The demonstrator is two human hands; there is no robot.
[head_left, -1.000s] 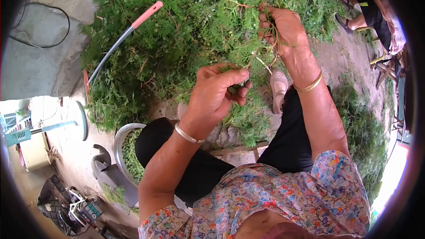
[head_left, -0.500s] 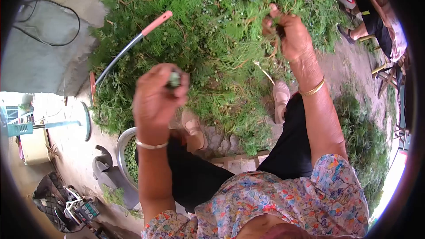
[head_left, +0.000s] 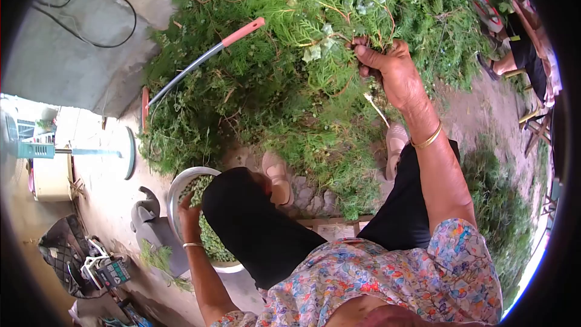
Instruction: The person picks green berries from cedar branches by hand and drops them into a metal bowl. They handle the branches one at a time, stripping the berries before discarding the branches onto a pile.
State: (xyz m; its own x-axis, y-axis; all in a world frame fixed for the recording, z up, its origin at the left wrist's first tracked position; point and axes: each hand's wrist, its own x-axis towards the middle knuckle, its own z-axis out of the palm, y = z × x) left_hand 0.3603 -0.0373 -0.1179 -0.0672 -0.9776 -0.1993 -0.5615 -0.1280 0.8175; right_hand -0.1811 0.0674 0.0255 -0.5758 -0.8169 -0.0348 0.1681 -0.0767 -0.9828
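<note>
My right hand [head_left: 390, 72] is closed on a leafy evergreen sprig [head_left: 339, 33] with pale green cones [head_left: 313, 53], held above a large heap of cut branches [head_left: 242, 97]. Down at my left side, my left hand [head_left: 190, 223] reaches into a metal basin [head_left: 173, 206]. Small green cones [head_left: 213, 239] fill much of that basin. The fingers of my left hand look loosely spread over the cones; my knee hides part of the basin.
A tool with a pink handle [head_left: 243, 31] leans on the heap's left side. A fan [head_left: 128, 152], a grey elephant-shaped object [head_left: 148, 221] and a black bag [head_left: 66, 260] stand to the left. Another person's leg [head_left: 503, 65] shows at the right.
My left hand has moved down from above the heap, where it held green cones, into the basin. My right hand still grips a sprig, now lower in view and more clearly seen.
</note>
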